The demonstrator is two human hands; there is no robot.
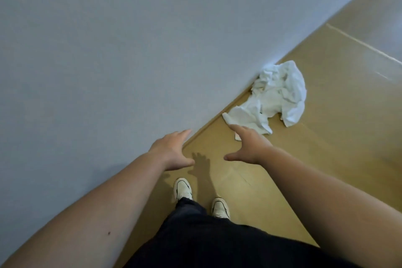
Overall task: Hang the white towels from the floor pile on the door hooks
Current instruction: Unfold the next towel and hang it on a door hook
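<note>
The white towels [276,95] lie crumpled in a pile on the tan floor [326,137], against the grey wall [108,50]. Both hands reach out with fingers spread and grasp nothing: left hand [174,151] near the wall's base, right hand [248,146] just before the pile.

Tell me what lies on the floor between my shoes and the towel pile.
In the head view, only bare tan floor lies between the shoes and the towel pile. The open right hand hangs above that stretch, its shadow falling on it.
</note>
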